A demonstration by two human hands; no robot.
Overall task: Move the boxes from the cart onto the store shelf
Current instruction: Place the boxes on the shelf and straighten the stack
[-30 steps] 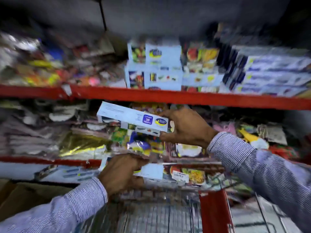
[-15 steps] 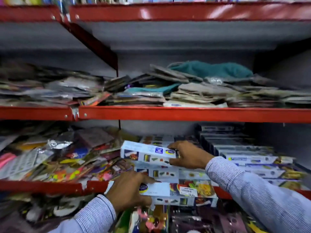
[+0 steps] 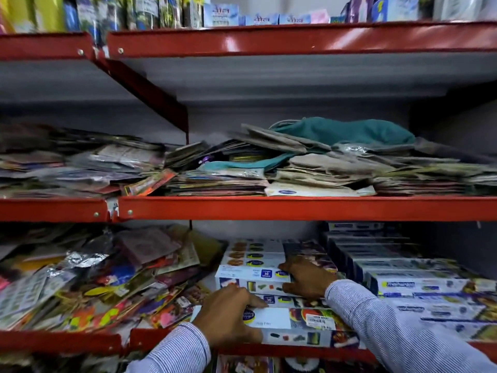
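Boxes first: two long white-and-blue cardboard boxes w/ food pics are sitting in the person's hands at the lower red metal shelf [image 3: 172, 339]. Nearest, the left hand [image 3: 228, 316] is curling around the left end of the front box [image 3: 293, 320], thumb on top, fingers wrapping the near side; this box is lying flat at the shelf's front edge, barcode sticker facing up. Just behind & a bit higher, the right hand [image 3: 306, 278] is gripping the right end of the second box [image 3: 250, 275], thumb on the front face, fingers over the top. That box is resting on top of a short stack of same-type boxes [image 3: 255, 254], roughly level. Both sleeves are blue-white striped shirt cloth; the right sleeve [image 3: 398, 329] is crossing the pic's lower right corner.

To the right, rows of similar pale-blue boxes [image 3: 408, 275] are filling the shelf, packed close. To the left, a loose heap of bright foil and plastic packets [image 3: 88, 278] is spilling toward the edge.

Farther up, the middle red shelf [image 3: 295, 208] is carrying flat stacks of grey & brown packets w/ a teal cloth bundle [image 3: 347, 131] lying on top. At the very top, another red shelf [image 3: 282, 40] is holding upright bottles and small blue cartons; details too blurry to read.
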